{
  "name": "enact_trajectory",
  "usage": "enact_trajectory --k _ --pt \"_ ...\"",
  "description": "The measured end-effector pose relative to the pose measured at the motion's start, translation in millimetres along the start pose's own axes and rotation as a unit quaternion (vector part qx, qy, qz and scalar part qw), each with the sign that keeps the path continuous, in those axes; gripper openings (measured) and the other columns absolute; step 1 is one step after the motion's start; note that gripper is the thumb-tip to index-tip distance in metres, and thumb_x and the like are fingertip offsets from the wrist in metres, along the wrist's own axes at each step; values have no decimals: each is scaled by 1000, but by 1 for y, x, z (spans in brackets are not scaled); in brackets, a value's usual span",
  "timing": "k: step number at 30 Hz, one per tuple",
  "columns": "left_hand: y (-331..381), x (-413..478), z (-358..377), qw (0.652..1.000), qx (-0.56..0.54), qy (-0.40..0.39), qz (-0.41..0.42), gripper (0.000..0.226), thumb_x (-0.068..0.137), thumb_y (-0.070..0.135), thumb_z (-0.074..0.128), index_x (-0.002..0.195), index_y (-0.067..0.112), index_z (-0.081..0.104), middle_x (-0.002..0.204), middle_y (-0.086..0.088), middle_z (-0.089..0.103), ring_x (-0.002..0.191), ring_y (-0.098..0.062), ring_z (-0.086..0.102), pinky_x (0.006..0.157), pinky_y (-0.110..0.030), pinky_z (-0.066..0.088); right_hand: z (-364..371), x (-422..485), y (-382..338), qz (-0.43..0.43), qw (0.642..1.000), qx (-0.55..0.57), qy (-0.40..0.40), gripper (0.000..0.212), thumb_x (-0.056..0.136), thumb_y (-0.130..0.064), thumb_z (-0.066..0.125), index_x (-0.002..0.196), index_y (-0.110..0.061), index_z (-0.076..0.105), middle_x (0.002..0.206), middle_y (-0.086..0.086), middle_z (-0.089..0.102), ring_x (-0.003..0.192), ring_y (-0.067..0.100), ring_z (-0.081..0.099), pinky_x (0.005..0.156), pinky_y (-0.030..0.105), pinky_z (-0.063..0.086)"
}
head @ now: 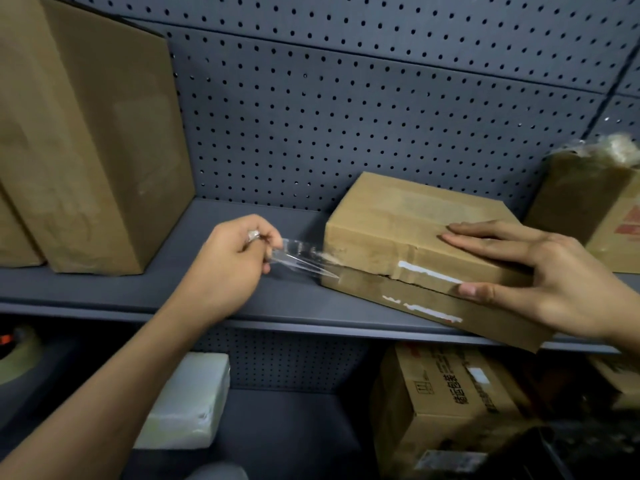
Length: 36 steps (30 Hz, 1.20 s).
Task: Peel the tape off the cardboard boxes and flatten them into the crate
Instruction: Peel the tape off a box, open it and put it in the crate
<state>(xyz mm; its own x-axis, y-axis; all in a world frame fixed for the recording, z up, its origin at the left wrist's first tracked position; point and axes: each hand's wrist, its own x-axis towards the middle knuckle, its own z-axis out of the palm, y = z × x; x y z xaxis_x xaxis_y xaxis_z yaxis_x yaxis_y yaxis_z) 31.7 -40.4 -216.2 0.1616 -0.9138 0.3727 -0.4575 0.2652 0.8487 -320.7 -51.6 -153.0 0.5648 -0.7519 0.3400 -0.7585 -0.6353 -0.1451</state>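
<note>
The left forearm (pixel 104 393) comes up from the lower left corner, closest to the lens, and crosses the front edge of the shelf.

Behind everything stands a grey metal pegboard (pixel 346 116), matte, dotted with even rows of holes. A tall box (pixel 90 133) of plain brown cardboard stands upright at the left, its face creased. The grey shelf (pixel 173 292) runs the full width, and a wide bare stretch of it lies between the tall box and the flat cardboard box (pixel 398 233).

That flat box, the one being worked on, lies at an angle on the shelf right of centre, with its near right corner reaching the front lip. Its front seam is dented and carries torn white label scraps. Another brown box (pixel 588 209) sits just beside it at the far right. On the lower shelf are a printed carton (pixel 450 403) and a pale wrapped block (pixel 187 403), well apart.

The right hand (pixel 540 275) lies flat on the flat box, fingers straight on top, thumb against the front face, grip apart. The left hand (pixel 232 268) has its grip pinched together on the clear tape (pixel 304 261), a glossy, wrinkled strip stretched taut from the fingers to the box's left end. A ring (pixel 254 234) shows on one finger.
</note>
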Motion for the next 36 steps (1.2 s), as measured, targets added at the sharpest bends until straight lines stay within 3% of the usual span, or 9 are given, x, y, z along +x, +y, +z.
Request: enact_trajectory --k 2,6,9,16,19,23,28,32,36 --pt "4 0 5 995 -92 -12 -25 45 97 -9 37 73 18 65 59 8 58 56 -10 54 54 -23 43 0 1 4 1 1000 4 -7 64 76 -76 55 138 -63 42 144 -35 44 133 -8 44 111 38 41" --pt "12 -4 10 965 -250 -60 -40 28 93 5 49 74 14 68 65 -4 51 58 -13 44 54 -27 29 1 3 8 0 1000 1 -2 66 75 -78 56 137 -65 40 143 -36 44 132 -9 44 109 34 41" --pt "19 -8 15 961 -252 -106 -28 14 81 28 60 80 17 69 67 2 52 62 -9 43 57 -25 30 2 3 10 -3 1000 8 5 66 74 -77 56 137 -63 43 143 -35 46 132 -7 46 109 37 43" --pt "25 -19 29 952 -233 -190 56 40 87 56 49 110 36 75 112 -7 66 88 -18 50 70 -25 37 5 2 12 -12 1000 20 14 60 78 -61 69 134 -53 51 143 -30 48 132 -2 47 110 42 43" --pt "23 -20 31 968 -180 -158 74 51 93 60 39 85 25 76 108 -6 67 96 -35 54 78 -36 36 5 2 11 -12 1000 24 13 62 75 -59 68 134 -52 52 143 -28 49 133 -1 47 111 44 42" --pt "20 -19 26 981 -159 -103 37 64 87 71 35 61 16 53 98 0 71 78 -10 57 73 -28 39 6 1 14 -17 999 34 16 57 79 -66 67 133 -53 53 142 -29 50 133 -1 47 111 45 42" --pt "24 -21 24 994 -96 -39 34 59 89 71 47 58 26 68 74 3 73 60 2 59 59 -7 41 4 1 15 -26 999 46 9 62 74 -73 62 132 -53 55 141 -31 49 133 -5 45 114 42 39" --pt "24 -15 27 993 -116 3 1 64 87 63 54 65 4 70 64 -2 71 52 -3 56 55 -8 43 4 1 17 -28 998 46 9 59 77 -65 73 132 -53 55 141 -32 49 133 -8 44 114 37 37" --pt "16 -9 22 994 -99 50 14 51 89 50 65 61 7 64 57 1 65 50 -4 55 54 -12 43 4 0 22 -35 998 58 6 56 81 -66 68 134 -56 53 142 -31 49 134 -6 44 114 32 38"
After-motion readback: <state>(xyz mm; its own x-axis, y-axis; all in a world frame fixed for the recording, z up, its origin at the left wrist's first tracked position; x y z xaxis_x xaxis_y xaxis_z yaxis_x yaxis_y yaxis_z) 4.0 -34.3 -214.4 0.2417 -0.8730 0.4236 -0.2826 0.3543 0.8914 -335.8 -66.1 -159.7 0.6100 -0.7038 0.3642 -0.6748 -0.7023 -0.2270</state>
